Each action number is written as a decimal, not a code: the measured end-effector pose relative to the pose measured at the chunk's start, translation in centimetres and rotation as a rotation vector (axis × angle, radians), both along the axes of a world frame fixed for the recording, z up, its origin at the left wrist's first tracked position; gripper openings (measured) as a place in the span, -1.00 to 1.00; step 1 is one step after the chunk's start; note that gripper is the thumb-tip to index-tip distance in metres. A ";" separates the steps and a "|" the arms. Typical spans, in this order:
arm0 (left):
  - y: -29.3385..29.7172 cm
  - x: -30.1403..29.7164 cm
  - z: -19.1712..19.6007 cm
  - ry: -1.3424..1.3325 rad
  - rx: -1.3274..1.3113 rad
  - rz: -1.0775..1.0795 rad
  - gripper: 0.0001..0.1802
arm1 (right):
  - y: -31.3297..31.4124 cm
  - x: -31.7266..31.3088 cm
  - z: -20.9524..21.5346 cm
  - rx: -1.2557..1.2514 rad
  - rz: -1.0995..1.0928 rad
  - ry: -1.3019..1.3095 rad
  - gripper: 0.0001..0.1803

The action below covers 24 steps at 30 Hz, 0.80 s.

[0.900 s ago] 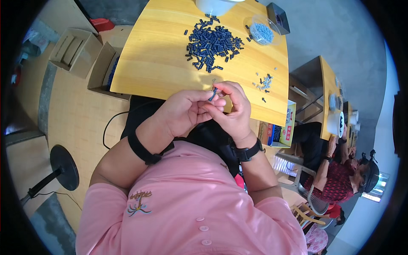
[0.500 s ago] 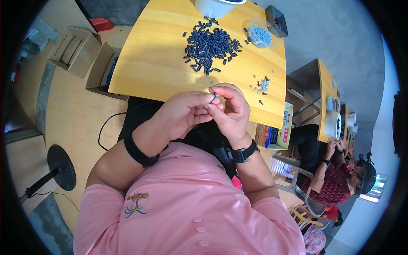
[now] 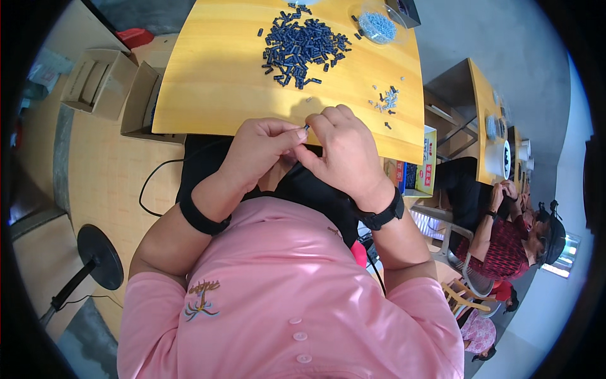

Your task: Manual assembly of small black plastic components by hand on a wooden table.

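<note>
In front of the table's near edge, my left hand and my right hand meet with fingertips closed in a pinch. A small dark plastic piece shows between them; most of it is hidden by the fingers. Beyond my hands, a heap of small black plastic pieces lies on the yellow wooden table. To the right is a scatter of little pale and dark pieces. A round clear tub of light blue-grey small parts stands at the far right.
Cardboard boxes stand on the floor to the left, near a black round-based stand. A yellow-green box sits beside the table's right edge. Another person works at a second table on the right.
My right hand has turned so its back faces up, and the dark piece is now more covered. The view has shifted, with the table appearing higher in the picture.
</note>
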<state>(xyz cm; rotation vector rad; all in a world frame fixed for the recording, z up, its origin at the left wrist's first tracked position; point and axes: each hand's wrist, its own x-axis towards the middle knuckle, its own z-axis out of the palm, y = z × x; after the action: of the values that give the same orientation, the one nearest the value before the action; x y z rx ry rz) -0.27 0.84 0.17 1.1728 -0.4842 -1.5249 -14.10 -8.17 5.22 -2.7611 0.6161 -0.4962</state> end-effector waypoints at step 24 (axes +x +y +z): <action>1.3 -0.2 -1.4 -0.337 0.104 -0.169 -0.83 | 0.9 -0.4 -2.8 -0.198 0.206 0.217 -0.77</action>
<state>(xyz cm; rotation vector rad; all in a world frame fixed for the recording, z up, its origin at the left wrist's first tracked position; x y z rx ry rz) -0.44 2.17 -1.21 1.5128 -0.7515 -1.5141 -14.50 -7.26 2.46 -3.0493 0.3364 -0.2239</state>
